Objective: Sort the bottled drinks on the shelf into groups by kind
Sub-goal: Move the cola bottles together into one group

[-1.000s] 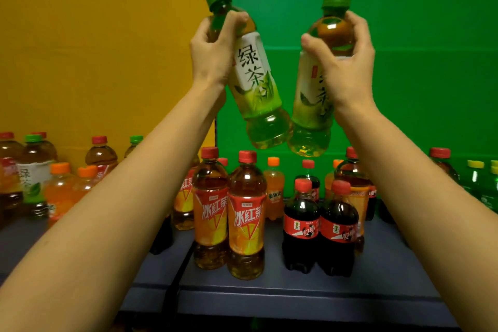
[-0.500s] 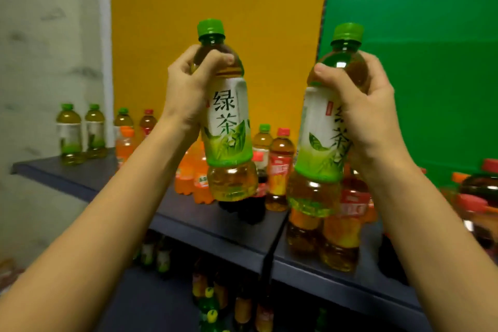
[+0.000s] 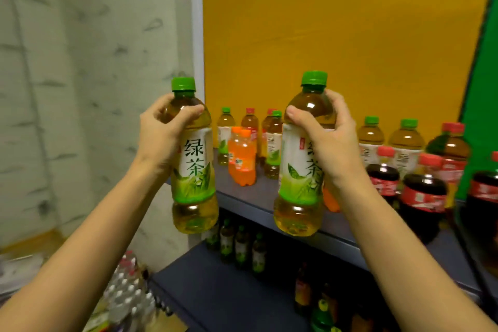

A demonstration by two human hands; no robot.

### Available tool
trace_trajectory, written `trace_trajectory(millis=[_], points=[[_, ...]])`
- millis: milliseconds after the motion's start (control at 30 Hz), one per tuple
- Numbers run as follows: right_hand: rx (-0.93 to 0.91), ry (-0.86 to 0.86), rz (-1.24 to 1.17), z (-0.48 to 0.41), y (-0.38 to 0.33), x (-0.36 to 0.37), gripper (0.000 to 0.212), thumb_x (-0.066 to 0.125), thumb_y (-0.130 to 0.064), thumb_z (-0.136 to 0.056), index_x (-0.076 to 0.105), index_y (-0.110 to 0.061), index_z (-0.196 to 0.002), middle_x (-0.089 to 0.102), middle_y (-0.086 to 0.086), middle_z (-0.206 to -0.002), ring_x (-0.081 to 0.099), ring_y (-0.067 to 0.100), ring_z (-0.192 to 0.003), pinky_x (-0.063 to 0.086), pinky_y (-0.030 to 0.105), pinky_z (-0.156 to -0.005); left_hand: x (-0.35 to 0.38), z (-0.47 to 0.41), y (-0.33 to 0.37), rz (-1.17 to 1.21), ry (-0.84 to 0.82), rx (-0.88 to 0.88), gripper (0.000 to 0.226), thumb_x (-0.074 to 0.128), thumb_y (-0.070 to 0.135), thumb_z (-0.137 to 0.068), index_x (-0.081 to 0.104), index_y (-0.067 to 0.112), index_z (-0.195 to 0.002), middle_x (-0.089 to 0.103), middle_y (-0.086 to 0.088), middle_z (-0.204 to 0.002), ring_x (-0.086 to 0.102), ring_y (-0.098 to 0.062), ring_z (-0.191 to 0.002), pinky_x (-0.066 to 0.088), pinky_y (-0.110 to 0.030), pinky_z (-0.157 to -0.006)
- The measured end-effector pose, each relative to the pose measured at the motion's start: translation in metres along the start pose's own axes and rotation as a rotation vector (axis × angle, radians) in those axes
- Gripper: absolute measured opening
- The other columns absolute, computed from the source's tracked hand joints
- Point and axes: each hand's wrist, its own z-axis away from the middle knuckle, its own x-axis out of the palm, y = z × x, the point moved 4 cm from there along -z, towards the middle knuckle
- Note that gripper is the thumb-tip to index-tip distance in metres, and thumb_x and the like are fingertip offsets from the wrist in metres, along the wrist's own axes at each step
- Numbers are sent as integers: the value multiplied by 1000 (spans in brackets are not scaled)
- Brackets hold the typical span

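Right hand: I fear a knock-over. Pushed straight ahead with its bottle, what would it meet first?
Probably the orange soda peeking out behind the green tea that the right hand grips, though depth is unclear.

I'm holding both forearms up, reaching in from the near corners. My left hand [image 3: 161, 137] is gripping the shoulder of the left bottle [image 3: 194, 170], thumb across its front; my right hand [image 3: 328, 148] is gripping the right bottle [image 3: 299, 183] likewise.
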Motion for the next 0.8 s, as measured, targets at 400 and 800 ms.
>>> trace_trajectory(millis=[400,800], points=[[54,-28,134,-36,118,167,63,74,-37,-74,43,-25,-127,49,-1,-128,48,16,-119,42,36,-102,-113,-56,-78,-162,123,-54,18,65,12,-81,62,29,-79,66,16,-66,60,7,-59,46,-8,-55],[44,85,247,-115,245,261,63,74,-32,-75,43,-19,-129,45,0,-121,43,11,-114,36,16,-88,-137,-172,-203,-172,74,-29,21,69,12,-79,58,30,-77,61,12,-76,58,12,-59,46,-5,-56]])
